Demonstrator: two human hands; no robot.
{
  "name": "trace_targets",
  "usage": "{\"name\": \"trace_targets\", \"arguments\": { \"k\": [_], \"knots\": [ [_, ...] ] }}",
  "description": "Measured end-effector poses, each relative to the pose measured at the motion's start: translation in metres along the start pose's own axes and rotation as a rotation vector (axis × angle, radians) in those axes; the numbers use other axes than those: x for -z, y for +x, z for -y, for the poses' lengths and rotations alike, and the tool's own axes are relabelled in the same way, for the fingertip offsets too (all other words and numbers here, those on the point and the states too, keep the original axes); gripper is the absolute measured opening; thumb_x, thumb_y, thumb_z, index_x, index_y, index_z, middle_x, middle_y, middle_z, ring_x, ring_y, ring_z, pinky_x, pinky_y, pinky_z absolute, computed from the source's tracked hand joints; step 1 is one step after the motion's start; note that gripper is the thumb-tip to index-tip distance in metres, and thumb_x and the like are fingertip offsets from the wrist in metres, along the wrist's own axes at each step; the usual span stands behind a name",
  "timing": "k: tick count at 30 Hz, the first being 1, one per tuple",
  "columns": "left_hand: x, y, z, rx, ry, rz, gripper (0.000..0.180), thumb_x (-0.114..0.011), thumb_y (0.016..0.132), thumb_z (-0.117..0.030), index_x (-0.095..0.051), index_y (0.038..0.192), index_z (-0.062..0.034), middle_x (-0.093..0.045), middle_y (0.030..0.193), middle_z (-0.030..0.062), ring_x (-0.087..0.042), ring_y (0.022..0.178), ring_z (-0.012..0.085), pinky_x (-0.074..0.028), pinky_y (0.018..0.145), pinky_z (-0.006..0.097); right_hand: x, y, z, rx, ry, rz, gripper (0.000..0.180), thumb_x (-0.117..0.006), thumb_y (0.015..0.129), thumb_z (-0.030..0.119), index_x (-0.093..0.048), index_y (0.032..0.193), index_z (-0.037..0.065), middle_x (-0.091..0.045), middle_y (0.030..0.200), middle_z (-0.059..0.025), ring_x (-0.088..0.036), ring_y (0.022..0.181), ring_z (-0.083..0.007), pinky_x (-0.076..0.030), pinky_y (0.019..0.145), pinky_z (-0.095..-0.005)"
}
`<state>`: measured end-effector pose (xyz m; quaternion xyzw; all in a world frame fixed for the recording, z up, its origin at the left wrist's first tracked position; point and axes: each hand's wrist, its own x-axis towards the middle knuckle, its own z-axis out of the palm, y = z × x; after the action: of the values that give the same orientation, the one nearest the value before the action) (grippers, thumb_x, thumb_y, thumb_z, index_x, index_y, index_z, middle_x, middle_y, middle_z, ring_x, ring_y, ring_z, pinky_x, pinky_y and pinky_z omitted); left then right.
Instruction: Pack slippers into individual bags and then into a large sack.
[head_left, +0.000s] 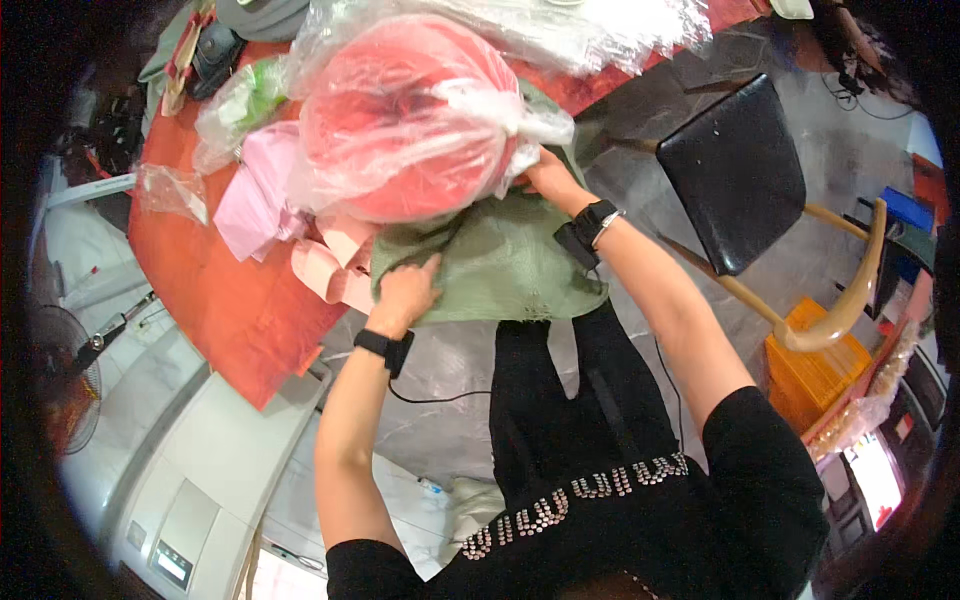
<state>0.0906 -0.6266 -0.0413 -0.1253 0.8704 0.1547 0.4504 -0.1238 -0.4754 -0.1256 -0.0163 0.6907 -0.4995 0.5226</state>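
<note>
A clear plastic bag (pixel 410 120), gathered into a bunch at its right end, wraps a large round pink-red item that I cannot make out. Beneath its near side a green woven sack (pixel 510 255) hangs over the table edge toward my legs. My left hand (pixel 408 293) is closed on the sack's left part, with one digit stretched along the cloth. At the bag's bunched end is my right hand (pixel 552 180), close to the sack's far right edge; its fingertips are hidden, so its grip is unclear.
Pink cloth (pixel 262 190) and peach-coloured strips (pixel 325 265) lie left on the red table (pixel 210 290). More clear plastic (pixel 560 35) covers the far side. A black-backed chair (pixel 735 175) stands to the right, near an orange wooden stool (pixel 815 355). A white cabinet (pixel 185 450) is lower left.
</note>
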Motion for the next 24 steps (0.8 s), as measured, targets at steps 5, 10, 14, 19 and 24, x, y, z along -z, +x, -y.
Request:
{"name": "trace_targets", "arguments": {
  "k": [5, 10, 14, 19, 24],
  "knots": [
    [0.076, -0.002, -0.069, -0.306, -0.281, -0.629, 0.055, -0.065, 0.068, -0.022, -0.044, 0.117, -0.0072, -0.052, 0.103, 0.0165, -0.048, 0.096, 0.0323, -0.038, 0.082, 0.042, 0.015, 0.031, -0.001, 0.098, 0.233, -0.049, 0.030, -0.046, 0.084, 0.031, -0.051, 0.108, 0.012, -0.056, 0.095, -0.0020, -0.055, 0.079, -0.0124, -0.046, 0.064, -0.0297],
    [0.123, 0.050, -0.098, 0.023, -0.145, -0.931, 0.057, -0.070, 0.061, -0.022, -0.050, 0.110, -0.0004, -0.033, 0.123, 0.0252, -0.036, 0.111, 0.0367, -0.029, 0.091, 0.046, 0.004, 0.020, 0.005, 0.150, 0.570, 0.062, 0.027, -0.049, 0.081, 0.035, -0.055, 0.100, 0.018, -0.058, 0.090, 0.0041, -0.055, 0.079, -0.0090, -0.039, 0.065, -0.0212],
    [0.109, 0.081, -0.083, 0.126, 0.208, -0.788, 0.068, -0.069, 0.058, -0.035, -0.041, 0.109, 0.0011, -0.035, 0.116, 0.0273, -0.034, 0.108, 0.0393, -0.027, 0.089, 0.047, 0.004, 0.018, 0.001, 0.066, 0.622, 0.137, 0.024, -0.048, 0.082, 0.031, -0.056, 0.101, 0.017, -0.053, 0.085, 0.0073, -0.042, 0.068, -0.0045, -0.032, 0.058, -0.0181],
    [0.112, 0.083, -0.085, 0.123, 0.139, -0.797, 0.060, -0.061, 0.060, -0.029, -0.042, 0.108, -0.0002, -0.045, 0.100, 0.0224, -0.042, 0.095, 0.0365, -0.029, 0.082, 0.047, 0.020, 0.026, -0.004, 0.145, 0.498, 0.161, 0.031, -0.046, 0.084, 0.035, -0.055, 0.107, 0.015, -0.054, 0.086, 0.0062, -0.042, 0.067, -0.0068, -0.032, 0.059, -0.0186],
    [0.124, 0.074, -0.067, 0.063, 0.116, -0.805, 0.059, -0.063, 0.056, -0.030, -0.046, 0.104, -0.0018, -0.047, 0.097, 0.0202, -0.044, 0.091, 0.0350, -0.030, 0.078, 0.045, -0.003, 0.032, 0.004, -0.091, 0.656, 0.147, 0.055, -0.028, 0.088, 0.052, -0.047, 0.121, 0.012, -0.050, 0.117, -0.0043, -0.045, 0.103, -0.0180, -0.036, 0.084, -0.0300]
  ]
}}
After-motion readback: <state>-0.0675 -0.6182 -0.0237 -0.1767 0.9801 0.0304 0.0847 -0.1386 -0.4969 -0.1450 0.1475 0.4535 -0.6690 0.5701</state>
